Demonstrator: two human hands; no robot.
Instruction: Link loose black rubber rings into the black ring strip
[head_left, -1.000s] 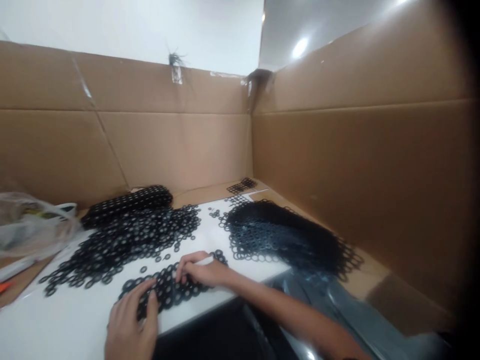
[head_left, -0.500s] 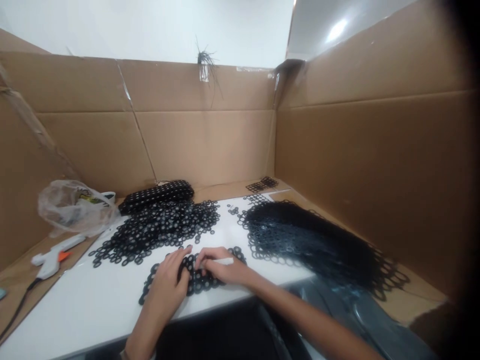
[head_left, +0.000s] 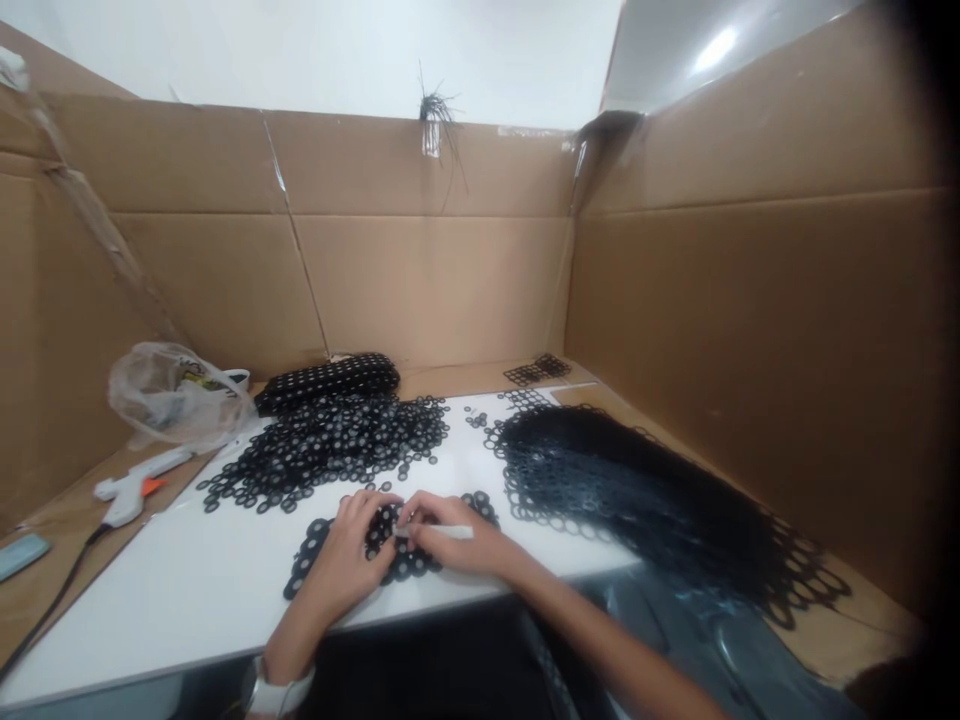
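Observation:
A patch of joined black rings (head_left: 412, 565) lies on the white board near its front edge. My left hand (head_left: 352, 550) rests over the patch's left part, its thumb and forefinger apart with rings showing between them. In a pinch, my right hand (head_left: 457, 545) holds a slim white pen-like stick (head_left: 450, 532), its tip end low over the middle of the patch. Exactly what the stick is cannot be made out. The fingertips of the two hands are close together, and they hide part of the patch.
A heap of loose black rings (head_left: 330, 450) lies behind my hands, with a rolled black mesh (head_left: 330, 380) behind it. At right spreads a large black ring mesh (head_left: 622, 490). A glue gun (head_left: 135, 485) and a plastic bag (head_left: 176, 400) stand left. Cardboard walls (head_left: 442, 280) enclose the table.
The whole view has shifted, so the scene sits further right. My left thumb and fingers have moved slightly closer to my right hand, which still holds the white stick over the patch.

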